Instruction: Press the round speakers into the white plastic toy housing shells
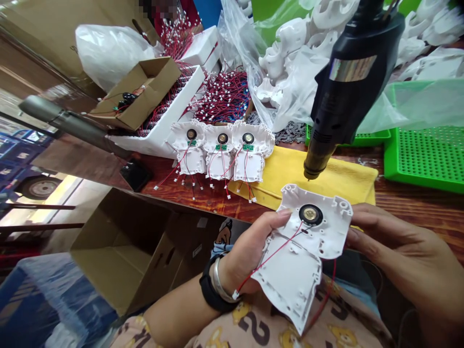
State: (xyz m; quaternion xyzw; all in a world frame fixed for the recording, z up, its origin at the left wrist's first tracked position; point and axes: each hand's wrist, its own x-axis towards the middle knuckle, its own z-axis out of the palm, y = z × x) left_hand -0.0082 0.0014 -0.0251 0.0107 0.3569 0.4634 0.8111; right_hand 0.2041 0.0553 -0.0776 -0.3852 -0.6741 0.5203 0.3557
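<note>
Holding the white plastic housing [304, 246] between both hands, you have your left hand [250, 251] clasping its left edge and your right hand [395, 246] pinching its right edge. The electric screwdriver [348, 82] hangs just above it, tip pointing down toward the speaker [311, 214].

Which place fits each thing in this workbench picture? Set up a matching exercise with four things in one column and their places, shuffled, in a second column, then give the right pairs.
Things
1. white plastic shell with speaker
2. electric screwdriver
3. three finished shells
4. yellow cloth

Places
A. in a row at the table edge
B. hanging above the held part
C. flat on the wooden table
D. between the left hand and right hand

Pairs: 1-D, 2-B, 3-A, 4-C
</note>
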